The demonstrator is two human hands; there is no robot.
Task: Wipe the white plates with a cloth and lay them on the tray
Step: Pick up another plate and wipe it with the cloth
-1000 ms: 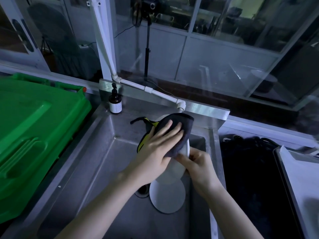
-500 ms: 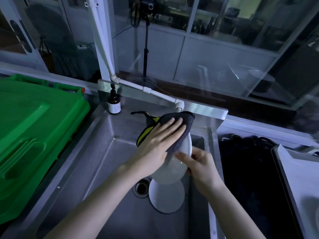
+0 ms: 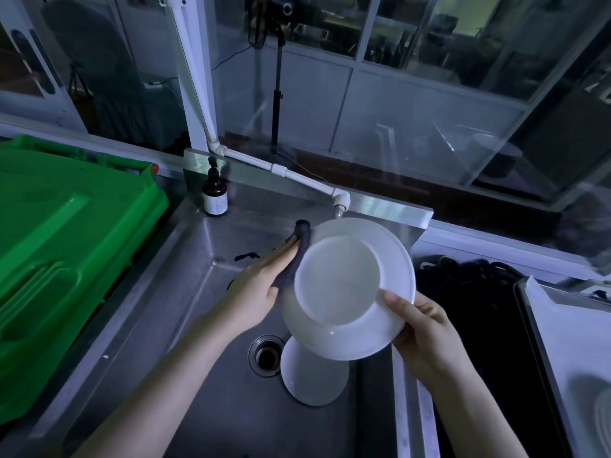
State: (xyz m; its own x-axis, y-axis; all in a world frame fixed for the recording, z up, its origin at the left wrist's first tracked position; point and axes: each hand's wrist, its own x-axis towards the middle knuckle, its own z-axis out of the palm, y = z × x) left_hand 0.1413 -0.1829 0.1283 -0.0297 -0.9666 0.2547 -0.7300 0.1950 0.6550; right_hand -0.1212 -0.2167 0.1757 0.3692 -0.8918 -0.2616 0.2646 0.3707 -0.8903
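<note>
Thumb and fingers of the right hand (image 3: 426,328) grip the lower right rim of a white plate (image 3: 347,289), the thumb lying on the near face and the fingers hidden behind it. The plate is held tilted above a stainless steel sink (image 3: 185,325), its round face turned toward the camera. The left hand (image 3: 261,289) lies with its fingers straight on a dark cloth (image 3: 299,252), pressing it against the plate's left edge. The cloth folds round that rim, and most of it is hidden behind the plate.

A second white plate (image 3: 314,381) rests on the sink floor below the held one, just right of the drain (image 3: 266,355). A white pipe (image 3: 297,176) runs down to an outlet just above the held plate's upper rim. A brown pump bottle (image 3: 215,193) stands on the sink's back left corner. A green bin lid (image 3: 66,242) fills the left side.

At the far right, well apart from both plates, is the metal tray (image 3: 527,325), lined in white. A dark heap that I cannot identify lies between it and the sink.
</note>
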